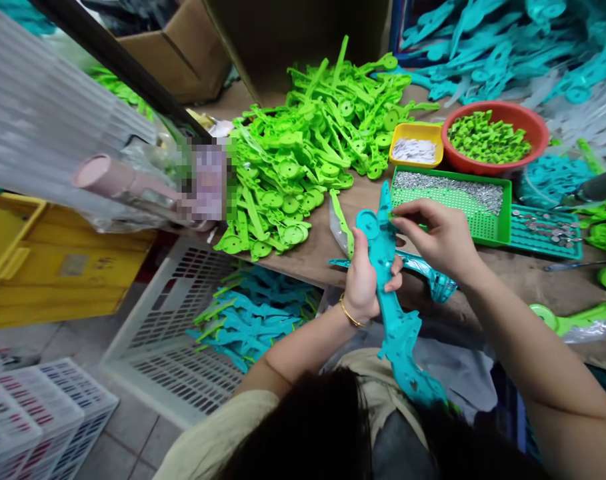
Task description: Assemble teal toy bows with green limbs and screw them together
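My left hand [365, 280] is wrapped round a long curved teal plastic part [393, 313], holding it at a slant over the table's front edge. The part has a round socket near its upper end, and its lower end reaches down towards my chest. At its upper right edge my right hand [435, 233] is closed in a pinch on a small green plastic piece [392, 215], mostly hidden by the fingertips. Behind my hands, another teal part [427, 267] lies on the table, and a thin green part [340, 223] rests to the left.
A large heap of green plastic parts [303, 147] covers the table's left. Behind my right hand stand a green tray [505, 213] of metal pins, a yellow tray [395, 157] and a red bowl [543, 133] of green pieces. Below left sits a white crate [147, 327] with teal parts.
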